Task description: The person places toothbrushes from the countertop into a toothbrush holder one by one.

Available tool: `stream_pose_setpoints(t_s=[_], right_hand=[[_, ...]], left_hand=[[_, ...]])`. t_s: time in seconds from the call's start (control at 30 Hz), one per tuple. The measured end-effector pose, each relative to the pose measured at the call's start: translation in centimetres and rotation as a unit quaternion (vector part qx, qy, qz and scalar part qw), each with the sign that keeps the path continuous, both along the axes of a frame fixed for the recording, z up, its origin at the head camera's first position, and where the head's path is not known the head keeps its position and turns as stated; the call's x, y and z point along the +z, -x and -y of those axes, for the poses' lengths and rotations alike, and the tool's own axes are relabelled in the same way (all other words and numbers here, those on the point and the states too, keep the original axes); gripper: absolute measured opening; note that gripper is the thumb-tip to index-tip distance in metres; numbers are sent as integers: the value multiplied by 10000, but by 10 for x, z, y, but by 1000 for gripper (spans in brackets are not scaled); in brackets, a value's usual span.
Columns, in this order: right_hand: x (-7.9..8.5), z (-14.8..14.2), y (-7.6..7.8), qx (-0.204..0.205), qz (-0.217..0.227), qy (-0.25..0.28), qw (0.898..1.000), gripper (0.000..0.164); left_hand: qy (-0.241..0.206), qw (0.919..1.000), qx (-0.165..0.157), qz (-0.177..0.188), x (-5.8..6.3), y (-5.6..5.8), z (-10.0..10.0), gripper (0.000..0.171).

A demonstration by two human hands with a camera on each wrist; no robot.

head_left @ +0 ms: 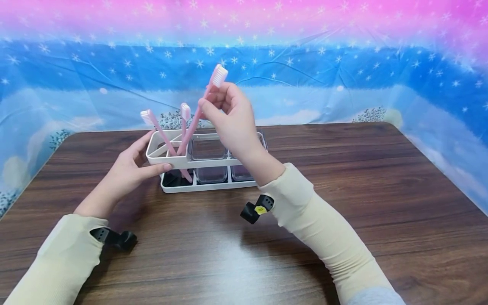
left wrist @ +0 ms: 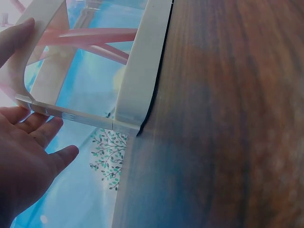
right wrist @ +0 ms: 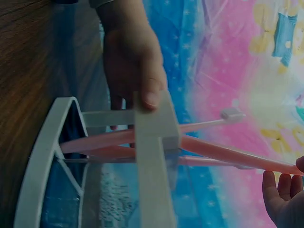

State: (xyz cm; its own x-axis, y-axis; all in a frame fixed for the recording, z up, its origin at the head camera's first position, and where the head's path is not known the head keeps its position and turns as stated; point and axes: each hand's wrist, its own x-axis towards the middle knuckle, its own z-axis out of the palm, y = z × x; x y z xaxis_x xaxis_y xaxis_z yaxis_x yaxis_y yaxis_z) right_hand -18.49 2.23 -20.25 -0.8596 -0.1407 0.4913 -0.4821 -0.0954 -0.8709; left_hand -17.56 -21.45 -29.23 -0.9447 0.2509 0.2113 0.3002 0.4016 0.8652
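Observation:
A white two-tier toothbrush holder [head_left: 167, 161] stands on the table. My left hand [head_left: 126, 169] grips its left end, the thumb on the front of the upper rim and the fingers behind. Above the holder, my right hand [head_left: 237, 120] pinches a pink toothbrush [head_left: 193, 126] near its head, bristles up. That brush leans to the right, its lower handle inside the left part of the holder. Two more pink toothbrushes, one leaning left [head_left: 163, 134] and one behind [head_left: 185, 112], stand there too. In the right wrist view, the held toothbrush [right wrist: 228, 153] passes through the upper tier.
Clear cups sit in the holder's middle [head_left: 209, 149] and right sections, the right one partly hidden by my right arm. Beneath is a dark wood-grain table [head_left: 213, 254]. A snowflake-patterned cloth [head_left: 305, 72] hangs behind its far edge.

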Motion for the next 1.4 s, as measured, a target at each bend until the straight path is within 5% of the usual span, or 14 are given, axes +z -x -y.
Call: stream_pose_setpoints(t_s=[0.5, 1.03, 1.4], right_hand=[[-25, 16, 5, -187, 191, -856, 9960, 23], [-43, 27, -7, -144, -661, -1549, 9856, 20], [-49, 28, -7, -191, -701, -2022, 9766, 21]], left_hand=[[-114, 9999, -57, -106, -1, 0, 0, 79], [-115, 9999, -28, -34, 1, 0, 0, 79], [21, 10000, 30, -15, 2, -1, 0, 79]])
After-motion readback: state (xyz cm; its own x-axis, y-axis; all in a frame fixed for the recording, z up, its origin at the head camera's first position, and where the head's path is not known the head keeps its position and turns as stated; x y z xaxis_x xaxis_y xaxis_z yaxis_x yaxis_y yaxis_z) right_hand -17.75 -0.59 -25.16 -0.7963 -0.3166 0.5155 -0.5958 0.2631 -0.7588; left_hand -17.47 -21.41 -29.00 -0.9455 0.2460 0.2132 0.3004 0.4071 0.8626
